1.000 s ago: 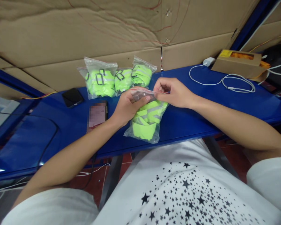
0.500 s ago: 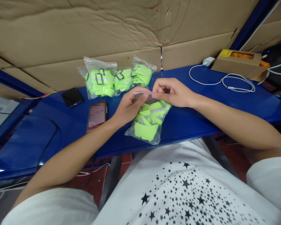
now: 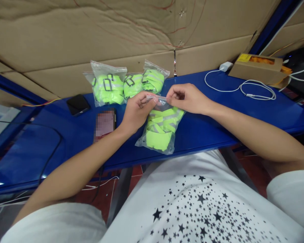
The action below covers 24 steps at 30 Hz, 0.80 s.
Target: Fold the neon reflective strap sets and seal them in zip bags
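Note:
A clear zip-lock bag [image 3: 169, 148] rests at the front of the blue table, with a folded neon yellow-green reflective strap [image 3: 159, 139] inside it. My left hand [image 3: 139, 109] pinches the bag's top strip near its left end, thumb on the near side. At the right end of the same strip, my right hand [image 3: 186, 98] pinches with thumb and curled fingers. The red-lined top edge stretches between both hands. Behind my left hand stand similar filled bags [image 3: 108, 89], showing neon straps and black buckles.
On the blue table [image 3: 207, 128], a phone [image 3: 105, 123] and a black device [image 3: 78, 105] lie left of the bags. A white cable [image 3: 258, 89] with a charger [image 3: 226, 66] and an open cardboard box [image 3: 258, 69] are at the right. Cardboard [image 3: 91, 37] lines the back.
My left hand has shifted slightly left and up along the bag's top edge, uncovering more of that edge. My right hand has edged slightly right, still pinching.

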Available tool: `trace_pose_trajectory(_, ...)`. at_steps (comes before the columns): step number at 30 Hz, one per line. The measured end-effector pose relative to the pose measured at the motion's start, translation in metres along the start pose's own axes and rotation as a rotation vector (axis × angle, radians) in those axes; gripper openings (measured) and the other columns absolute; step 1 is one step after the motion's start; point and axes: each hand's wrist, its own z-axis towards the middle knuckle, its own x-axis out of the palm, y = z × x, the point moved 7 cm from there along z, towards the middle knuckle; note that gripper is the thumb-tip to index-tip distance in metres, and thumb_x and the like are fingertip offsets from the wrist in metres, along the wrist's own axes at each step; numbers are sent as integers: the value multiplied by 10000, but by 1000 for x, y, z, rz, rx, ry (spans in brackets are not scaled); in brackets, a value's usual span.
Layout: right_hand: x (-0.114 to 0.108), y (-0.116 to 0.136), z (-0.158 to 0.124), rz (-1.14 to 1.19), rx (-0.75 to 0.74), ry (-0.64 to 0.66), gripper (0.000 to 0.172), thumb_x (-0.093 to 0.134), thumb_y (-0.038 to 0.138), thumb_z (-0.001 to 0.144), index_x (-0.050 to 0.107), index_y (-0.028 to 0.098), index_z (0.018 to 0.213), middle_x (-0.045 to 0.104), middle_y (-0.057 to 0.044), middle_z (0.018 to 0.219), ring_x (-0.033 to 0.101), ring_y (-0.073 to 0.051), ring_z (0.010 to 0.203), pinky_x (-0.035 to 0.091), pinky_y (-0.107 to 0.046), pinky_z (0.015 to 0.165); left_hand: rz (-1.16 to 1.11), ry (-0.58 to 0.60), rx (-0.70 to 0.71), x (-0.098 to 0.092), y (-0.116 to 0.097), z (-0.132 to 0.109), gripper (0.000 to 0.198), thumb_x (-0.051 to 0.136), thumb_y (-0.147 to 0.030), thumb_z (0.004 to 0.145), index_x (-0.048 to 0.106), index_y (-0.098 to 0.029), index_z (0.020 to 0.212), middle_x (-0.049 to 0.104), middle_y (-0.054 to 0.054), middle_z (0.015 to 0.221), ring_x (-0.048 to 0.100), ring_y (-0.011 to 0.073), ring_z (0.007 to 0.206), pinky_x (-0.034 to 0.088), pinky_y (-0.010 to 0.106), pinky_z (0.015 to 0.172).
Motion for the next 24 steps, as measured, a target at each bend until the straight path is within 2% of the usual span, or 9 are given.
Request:
trace_pose_trajectory(4, 1, 6, -1, -61, -41, -11, 16, 684, 165, 802, 678, 171, 789, 618, 23, 699, 514, -102, 645, 394, -247, 636, -24, 2, -12, 0, 5, 1, 229, 791, -390, 873, 739, -172, 921, 787, 45, 861, 724, 165, 745, 593, 278, 732)
trace_pose_trajectory(7, 2, 11, -3, -78, -87, 4, 43, 648, 121, 772, 644, 165, 772, 588, 31, 694, 488, -92, 641, 371, -236, 625, 5, 16, 4, 1, 2, 0, 214, 791, -369, 867, 725, -173, 919, 786, 38, 849, 746, 178, 786, 597, 281, 736)
trace_pose_trajectory(14, 3, 17, -5, -126, -122, -15, 38, 631, 120, 781, 645, 155, 772, 540, 46, 661, 447, -80, 615, 344, -233, 619, 41, 18, 29, 2, -2, -1, 174, 756, -343, 883, 695, -181, 900, 783, 35, 841, 755, 179, 802, 606, 276, 722)
trace_pose_trajectory(20, 4, 14, -6, -128, -102, -15, 54, 650, 133, 787, 668, 153, 833, 530, 57, 656, 446, -76, 610, 339, -225, 619, 31, 1, -30, 2, 6, 1, 213, 830, -294, 761, 714, -177, 896, 759, 2, 807, 706, 144, 719, 583, 257, 698)
trace_pose_trajectory(24, 8, 18, -8, -99, -130, -12, 30, 655, 133, 789, 646, 155, 808, 496, 65, 643, 417, -69, 604, 327, -216, 599, 44, 28, -24, 4, 4, 0, 145, 801, -265, 773, 729, -172, 859, 728, -5, 759, 663, 125, 663, 541, 244, 658)
